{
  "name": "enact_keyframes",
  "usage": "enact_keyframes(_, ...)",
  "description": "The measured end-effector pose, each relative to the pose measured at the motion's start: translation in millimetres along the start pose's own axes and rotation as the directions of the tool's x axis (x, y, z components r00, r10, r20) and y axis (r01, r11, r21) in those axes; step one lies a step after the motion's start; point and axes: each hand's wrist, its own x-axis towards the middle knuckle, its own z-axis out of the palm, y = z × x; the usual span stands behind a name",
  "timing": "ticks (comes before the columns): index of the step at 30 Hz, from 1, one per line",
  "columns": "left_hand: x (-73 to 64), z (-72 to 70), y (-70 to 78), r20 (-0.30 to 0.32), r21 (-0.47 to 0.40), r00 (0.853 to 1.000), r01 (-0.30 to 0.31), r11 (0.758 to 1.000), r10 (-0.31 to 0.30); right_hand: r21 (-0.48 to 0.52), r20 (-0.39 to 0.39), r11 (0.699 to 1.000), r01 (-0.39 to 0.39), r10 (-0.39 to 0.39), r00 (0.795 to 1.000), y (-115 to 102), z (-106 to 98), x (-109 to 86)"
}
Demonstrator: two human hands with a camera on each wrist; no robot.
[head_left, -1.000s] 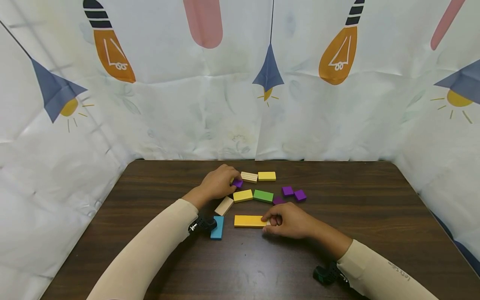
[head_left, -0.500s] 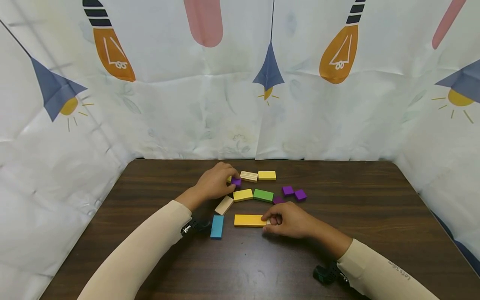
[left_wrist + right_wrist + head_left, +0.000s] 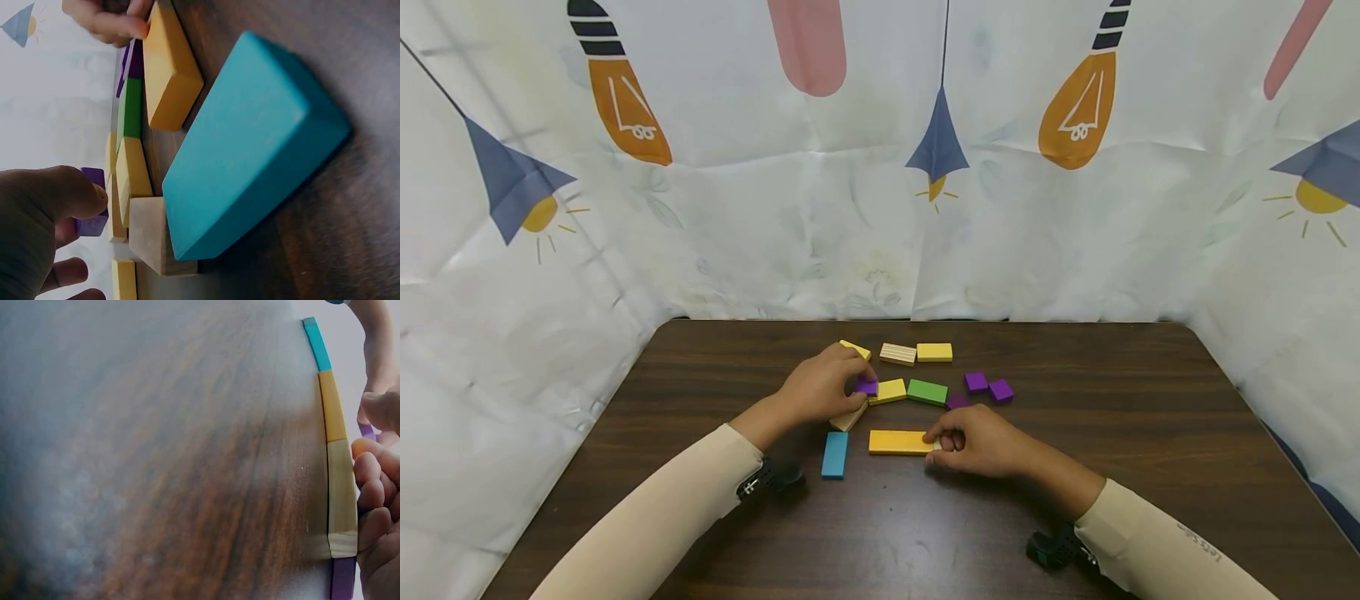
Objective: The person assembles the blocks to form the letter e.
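Note:
In the head view, my left hand (image 3: 823,387) pinches a small purple block (image 3: 867,387) between thumb and fingers. The left wrist view shows that purple block (image 3: 94,226) raised off the table. It hangs near a yellow block (image 3: 891,390) and a plain wooden block (image 3: 850,417). My right hand (image 3: 985,442) rests at the right end of a long orange-yellow block (image 3: 898,442). Its curled fingers and thumb hold a pale wooden block (image 3: 342,487), which lies end to end with the orange-yellow one and is mostly hidden from the head view.
A blue block (image 3: 834,455) lies left of the orange-yellow one. Behind are a green block (image 3: 927,392), purple blocks (image 3: 976,382), a striped wooden block (image 3: 898,354) and a yellow block (image 3: 934,352). Another yellow block (image 3: 855,349) lies beyond my left hand. A printed cloth (image 3: 880,233) hangs behind the table.
My left hand has drawn the purple block nearer to me and slightly left, away from the back row, uncovering a yellow block there. My right hand has stayed in place.

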Motion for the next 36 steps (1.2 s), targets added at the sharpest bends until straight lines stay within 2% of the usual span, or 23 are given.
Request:
enact_keyframes(7,-10.3,-2.1,8.0,0.007,-0.031,1.000,-0.001,1.000,0.002,0.000,0.011,1.000,-0.019,0.019,1.000,0.0,-0.3,0.8)
enact_keyframes(14,-19.8,-3.6,13.2,-0.008,-0.014,0.999,-0.036,0.999,0.036,0.004,0.006,1.000,-0.019,0.019,1.000,0.7,0.2,0.6)
enact_keyframes(25,-36.6,-4.7,18.2,0.010,-0.028,0.998,-0.060,0.998,0.060,-0.005,0.005,1.000,-0.015,0.015,1.000,0.9,0.8,0.6)
enact_keyframes(36,-49.0,1.4,21.7,0.017,-0.011,0.995,-0.095,0.995,0.095,-0.004,-0.002,1.000,0.004,-0.004,1.000,1.1,1.6,0.6)
